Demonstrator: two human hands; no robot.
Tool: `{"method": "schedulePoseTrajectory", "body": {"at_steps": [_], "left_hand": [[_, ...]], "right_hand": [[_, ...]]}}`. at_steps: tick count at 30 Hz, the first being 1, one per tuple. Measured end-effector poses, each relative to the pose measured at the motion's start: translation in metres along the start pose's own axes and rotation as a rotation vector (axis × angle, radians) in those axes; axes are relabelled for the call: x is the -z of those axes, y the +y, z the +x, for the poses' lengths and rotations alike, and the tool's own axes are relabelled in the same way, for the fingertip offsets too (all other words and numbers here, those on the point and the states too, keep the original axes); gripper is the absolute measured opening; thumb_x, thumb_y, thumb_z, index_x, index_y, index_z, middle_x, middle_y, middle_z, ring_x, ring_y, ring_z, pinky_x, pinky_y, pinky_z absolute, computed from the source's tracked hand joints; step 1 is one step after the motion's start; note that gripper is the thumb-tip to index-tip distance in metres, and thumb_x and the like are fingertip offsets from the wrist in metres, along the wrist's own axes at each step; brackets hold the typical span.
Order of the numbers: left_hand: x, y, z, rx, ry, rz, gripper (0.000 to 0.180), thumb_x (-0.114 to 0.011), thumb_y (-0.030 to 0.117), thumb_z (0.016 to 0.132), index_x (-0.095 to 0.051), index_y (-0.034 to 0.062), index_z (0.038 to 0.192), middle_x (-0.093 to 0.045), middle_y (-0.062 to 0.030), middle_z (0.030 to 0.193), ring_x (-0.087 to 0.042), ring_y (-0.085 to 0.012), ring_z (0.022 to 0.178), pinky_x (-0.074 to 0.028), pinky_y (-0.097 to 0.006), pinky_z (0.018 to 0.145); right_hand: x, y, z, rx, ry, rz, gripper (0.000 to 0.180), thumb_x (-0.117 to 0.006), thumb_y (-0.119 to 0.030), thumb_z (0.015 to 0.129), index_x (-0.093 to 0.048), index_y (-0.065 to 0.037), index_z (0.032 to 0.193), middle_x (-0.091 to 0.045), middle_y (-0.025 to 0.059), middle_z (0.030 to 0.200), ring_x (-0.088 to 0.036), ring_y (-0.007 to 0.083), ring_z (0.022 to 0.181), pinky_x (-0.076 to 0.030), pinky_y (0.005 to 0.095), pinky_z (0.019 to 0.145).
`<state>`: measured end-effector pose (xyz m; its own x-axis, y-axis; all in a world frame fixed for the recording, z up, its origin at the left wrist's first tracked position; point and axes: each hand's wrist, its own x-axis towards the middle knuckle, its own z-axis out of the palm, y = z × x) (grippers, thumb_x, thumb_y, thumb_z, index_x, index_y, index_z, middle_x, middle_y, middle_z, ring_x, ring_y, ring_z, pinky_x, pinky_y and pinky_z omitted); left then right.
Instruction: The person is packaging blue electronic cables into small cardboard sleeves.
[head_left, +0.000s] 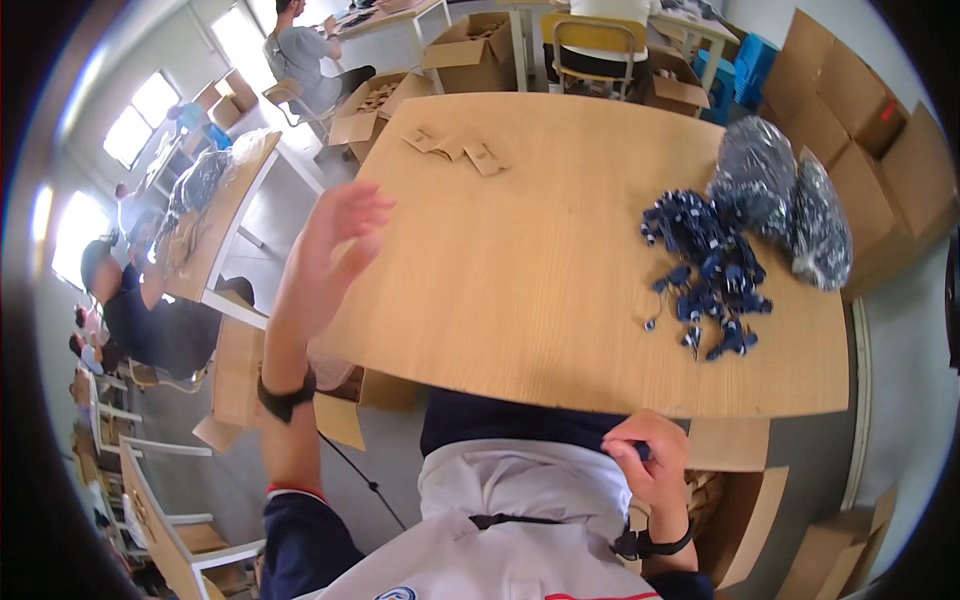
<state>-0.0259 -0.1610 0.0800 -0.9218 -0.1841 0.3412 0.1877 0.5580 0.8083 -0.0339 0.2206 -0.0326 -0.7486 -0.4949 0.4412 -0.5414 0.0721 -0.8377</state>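
Head view shows the left hand (342, 240) raised at the left edge of the table (560, 260), blurred, its fingers spread loosely and slightly bent, with nothing visible in it; the right hand (660, 460) is just off the near edge, thumb and fingers curled around a small dark blue piece (642, 451), mostly covered, so how firmly it is pinched I cannot tell. Since that hand is outside the tabletop, a loosened pinch could drop the piece to the floor or into the open carton (762, 520) beside it. On the right of the table lies a tangled heap of dark blue corded pieces (715, 265); pulling one quickly could drag its neighbours along or strain a cord. Two filled plastic bags (757, 175) sit close behind, and a careless nudge might tip one off the right edge
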Motion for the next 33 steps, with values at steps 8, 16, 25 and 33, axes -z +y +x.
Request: {"method": "schedulePoseTrajectory", "body": {"at_steps": [8,16,25,33], "left_hand": [[0.0,-0.245,0.21,0.235,0.123,0.576,0.072,-0.06,0.051,0.09,-0.039,-0.0007,0.136,-0.046,-0.0213,0.137,-0.045,-0.0323,0.128,-0.036,-0.037,0.107],[-0.108,-0.229,0.261,0.138,-0.145,0.711,0.077,-0.056,0.056,0.089,-0.041,-0.0008,0.138,-0.042,-0.0233,0.142,-0.036,-0.0347,0.135,-0.026,-0.043,0.112],[-0.157,-0.137,0.156,-0.157,-0.292,0.626,0.062,-0.061,0.03,0.088,-0.04,0.0012,0.138,-0.039,-0.0163,0.145,-0.033,-0.0338,0.137,-0.025,-0.042,0.114],[-0.159,-0.077,0.084,-0.148,-0.425,0.651,0.061,-0.06,0.017,0.086,-0.038,0.002,0.14,-0.033,-0.015,0.152,-0.023,-0.0343,0.144,-0.017,-0.044,0.117]], "right_hand": [[-0.022,0.035,0.036,0.02,0.105,-0.702,0.012,-0.074,-0.011,0.077,-0.063,-0.008,0.078,-0.051,0.0053,0.059,-0.052,0.0243,0.051,-0.039,0.0351,0.047],[-0.015,0.05,0.046,-0.044,0.09,-0.735,0.015,-0.077,-0.011,0.072,-0.064,-0.01,0.077,-0.048,0.0005,0.056,-0.051,0.0185,0.05,-0.038,0.0301,0.045],[-0.014,0.05,0.042,0.003,0.105,-0.734,0.016,-0.076,-0.011,0.072,-0.063,-0.008,0.08,-0.049,0.0014,0.06,-0.05,0.0185,0.051,-0.037,0.0294,0.046],[-0.018,0.047,0.038,0.039,0.145,-0.647,0.015,-0.075,-0.01,0.075,-0.063,-0.006,0.083,-0.053,0.0037,0.063,-0.052,0.0214,0.053,-0.039,0.0312,0.047]]}}
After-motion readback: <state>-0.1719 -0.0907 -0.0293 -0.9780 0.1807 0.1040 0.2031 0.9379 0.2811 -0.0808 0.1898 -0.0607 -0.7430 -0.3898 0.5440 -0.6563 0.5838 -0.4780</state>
